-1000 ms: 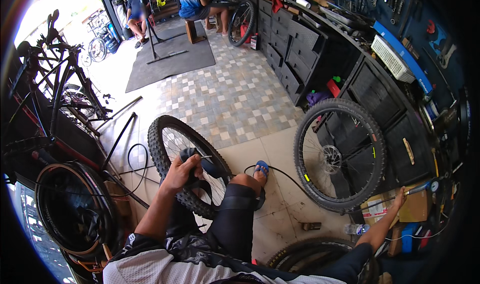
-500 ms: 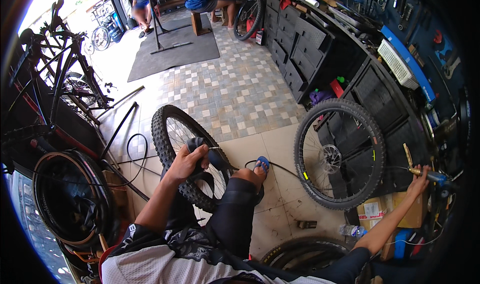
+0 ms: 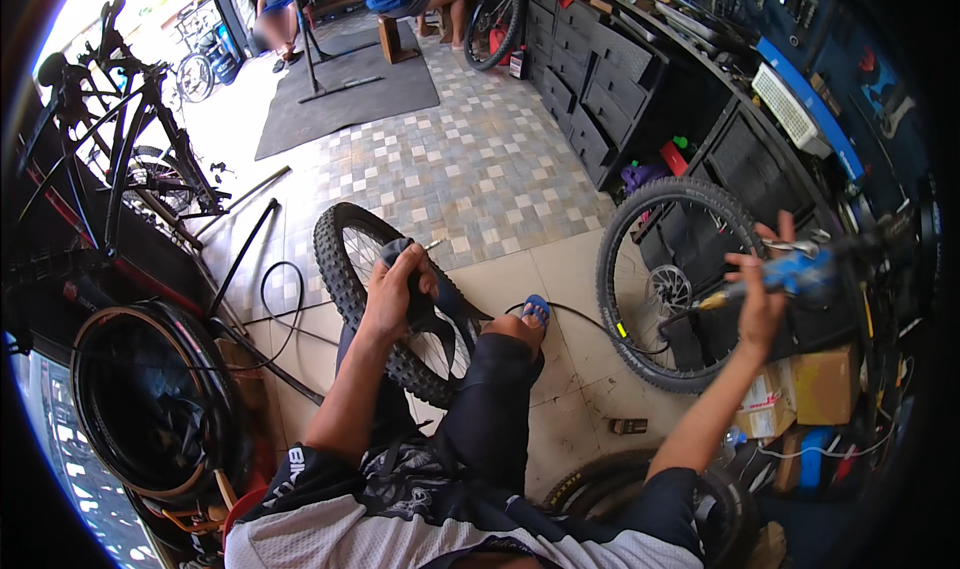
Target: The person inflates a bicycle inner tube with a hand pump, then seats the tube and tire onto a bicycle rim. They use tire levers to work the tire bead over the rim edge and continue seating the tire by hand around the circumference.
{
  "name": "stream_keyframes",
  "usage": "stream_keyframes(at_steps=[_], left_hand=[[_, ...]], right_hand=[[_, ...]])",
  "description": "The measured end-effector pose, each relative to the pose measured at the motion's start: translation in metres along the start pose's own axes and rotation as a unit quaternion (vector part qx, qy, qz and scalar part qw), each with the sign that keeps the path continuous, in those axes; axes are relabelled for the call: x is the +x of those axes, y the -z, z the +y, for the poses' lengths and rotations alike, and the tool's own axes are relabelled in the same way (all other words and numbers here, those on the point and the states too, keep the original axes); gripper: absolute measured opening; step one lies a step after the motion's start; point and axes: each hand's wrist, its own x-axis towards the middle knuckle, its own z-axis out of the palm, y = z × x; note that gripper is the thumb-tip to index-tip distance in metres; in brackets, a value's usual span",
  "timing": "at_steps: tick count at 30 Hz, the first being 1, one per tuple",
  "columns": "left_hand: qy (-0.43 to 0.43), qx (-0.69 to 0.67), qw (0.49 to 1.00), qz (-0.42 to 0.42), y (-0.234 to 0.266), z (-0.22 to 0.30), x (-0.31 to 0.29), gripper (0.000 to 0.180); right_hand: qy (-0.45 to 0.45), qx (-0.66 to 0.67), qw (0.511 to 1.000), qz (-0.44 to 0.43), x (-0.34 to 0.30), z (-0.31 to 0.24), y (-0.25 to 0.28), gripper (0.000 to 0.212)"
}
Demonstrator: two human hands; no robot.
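My left hand [image 3: 396, 287] is closed round a black inner tube [image 3: 432, 319], whose valve [image 3: 433, 245] sticks out past the fingertips. The tube hangs in front of a knobbly bicycle wheel [image 3: 338, 261], which stands against my legs. At the right, my right hand [image 3: 760, 294] holds a blue air gun [image 3: 800, 269] with a brass-coloured fitting; motion blurs the tool and hides the exact grip. A black hose [image 3: 585, 316] curves over the floor towards it. Behind the gun, a second wheel [image 3: 612, 287] with a disc rotor leans on the dark cabinets.
Loose tyres [image 3: 90, 409] stack at the left beside bike frames [image 3: 120, 139]. Cardboard boxes [image 3: 825, 384] and another tyre [image 3: 580, 484] lie near my right arm. Black drawers [image 3: 610, 104] line the right. Two people sit at the back, near a dark mat [image 3: 390, 94].
My right hand has come up and inward with the blue air gun, in front of the second wheel. The left hand, with the inner tube, has shifted slightly right and up in view.
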Motion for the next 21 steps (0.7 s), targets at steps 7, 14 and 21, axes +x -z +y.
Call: stream_keyframes(at_steps=[7,14,21], left_hand=[[-0.002,-0.007,1.0,-0.007,-0.003,0.011,-0.009,0.029],[-0.037,0.023,0.999,-0.003,0.001,0.011,-0.02,0.031],[-0.105,0.121,0.987,0.002,0.003,0.011,-0.026,0.038]], right_hand=[[0.061,0.02,0.987,-0.15,-0.086,0.006,-0.168,0.059],[-0.196,0.024,0.936,-0.291,-0.152,0.003,-0.242,0.056],[-0.152,-0.047,0.951,-0.264,-0.179,0.004,-0.258,0.052]])
